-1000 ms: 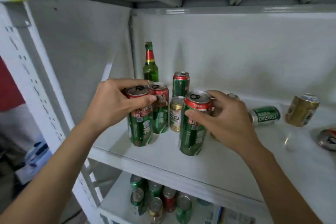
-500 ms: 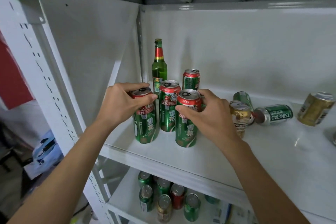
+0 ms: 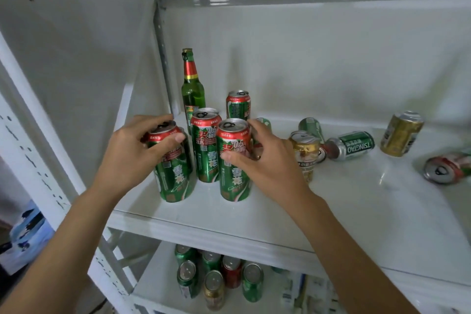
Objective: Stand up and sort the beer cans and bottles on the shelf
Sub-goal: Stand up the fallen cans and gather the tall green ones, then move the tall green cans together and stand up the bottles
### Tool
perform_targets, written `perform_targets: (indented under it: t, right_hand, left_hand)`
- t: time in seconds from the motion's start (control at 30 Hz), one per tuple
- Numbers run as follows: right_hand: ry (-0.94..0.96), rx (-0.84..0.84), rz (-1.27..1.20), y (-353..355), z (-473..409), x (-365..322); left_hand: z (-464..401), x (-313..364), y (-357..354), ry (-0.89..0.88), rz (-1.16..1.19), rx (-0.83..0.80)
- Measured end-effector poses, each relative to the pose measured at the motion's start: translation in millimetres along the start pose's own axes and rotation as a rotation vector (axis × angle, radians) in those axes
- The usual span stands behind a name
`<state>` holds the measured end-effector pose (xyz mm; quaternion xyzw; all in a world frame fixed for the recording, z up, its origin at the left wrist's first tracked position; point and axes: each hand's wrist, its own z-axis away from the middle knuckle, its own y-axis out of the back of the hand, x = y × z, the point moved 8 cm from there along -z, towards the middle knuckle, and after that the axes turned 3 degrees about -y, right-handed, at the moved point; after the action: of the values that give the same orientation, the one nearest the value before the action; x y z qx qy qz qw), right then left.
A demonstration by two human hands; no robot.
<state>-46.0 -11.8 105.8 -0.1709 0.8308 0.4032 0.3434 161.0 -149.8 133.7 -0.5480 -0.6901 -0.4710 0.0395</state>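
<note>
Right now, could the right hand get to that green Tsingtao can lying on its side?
Probably yes. The right hand grips a tall green can and must let go first; only the upright gold can stands partly between it and the Tsingtao can.

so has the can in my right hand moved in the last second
Yes. The held can in the right hand shifted left, closing its gap to the middle can before the green bottle.
</note>
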Motion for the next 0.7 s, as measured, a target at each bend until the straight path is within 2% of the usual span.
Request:
perform_targets:
  t: [0.07, 0.1, 0.17, 0.23, 0.33, 0.43, 0.57, 0.7]
  right_hand:
    - [-0.018, 0.032, -0.096, 21.6, 8.9, 4.8]
    - [-0.023, 0.088, -0.133, 39.0, 13.5, 8.3]
    - [-0.018, 0.274, -0.16, 81.4, 22.6, 18.3]
    - [-0.053, 0.417, -0.166, 118.9, 27.6, 40.5]
    - [-0.073, 0.505, -0.096, 161.4, 28.8, 72.1]
    - [-0.089, 0.495, 0.049, 185.6, 30.8, 94.4]
    - [-0.136, 0.373, 0.257, 191.9, 30.6, 123.6]
    - [-0.135, 0.236, 0.467, 184.3, 19.3, 158.4]
  left_hand:
    - [3.4, 12.0, 5.0, -0.046, -0.111, 0.069]
    - [6.5, 23.0, 10.8, -0.1, -0.159, 0.154]
    - [18.2, 59.0, 22.1, -0.27, -0.172, 0.359]
    - [28.7, 97.6, 16.0, -0.433, -0.125, 0.43]
    - [29.4, 143.7, -24.6, -0.622, -0.058, 0.317]
    - [26.5, 177.3, -72.7, -0.746, -0.017, 0.191]
    - [20.1, 210.1, -133.6, -0.741, -0.016, 0.043]
    - [-3.8, 237.2, -192.5, -0.685, -0.203, -0.142]
